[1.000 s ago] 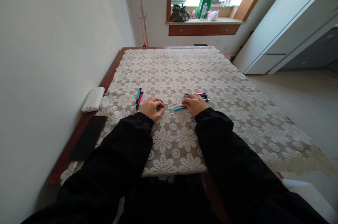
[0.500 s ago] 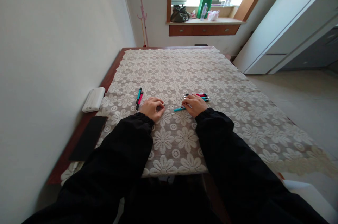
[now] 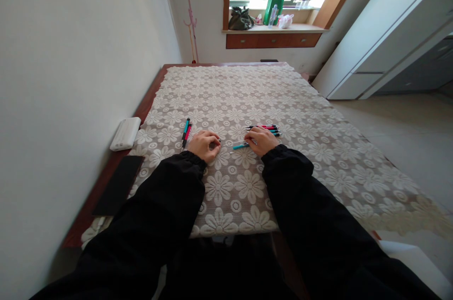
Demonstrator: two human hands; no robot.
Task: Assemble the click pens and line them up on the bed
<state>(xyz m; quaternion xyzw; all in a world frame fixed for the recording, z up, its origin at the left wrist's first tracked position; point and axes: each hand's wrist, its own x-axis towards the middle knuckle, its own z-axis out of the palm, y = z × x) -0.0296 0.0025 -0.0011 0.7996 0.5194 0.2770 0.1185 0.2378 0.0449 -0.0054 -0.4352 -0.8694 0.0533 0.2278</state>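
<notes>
A teal pen (image 3: 240, 145) is seen lying flat on the lace-covered surface (image 3: 283, 97), right between the two hands, with a thin pale rod-like piece (image 3: 231, 142) just above it, maybe a refill, too small to be sure. Behind the right hand (image 3: 261, 140) a little bunch of pens (image 3: 266, 128) in red, teal and black is laid side by side, partly hidden by the fingers. Off to the left, a teal and pink pair of pens (image 3: 186, 131) is parked near the left hand (image 3: 204, 144). A white box (image 3: 124, 133) and a dark flat slab (image 3: 118, 184) are set on the bare wooden edge by the wall. The left hand is curled in loosely, knuckles up, fingertips tucked at the rod's end; what's pinched can't be made out. The right hand is rested palm down, fingers bent onto the teal pen's far end.
</notes>
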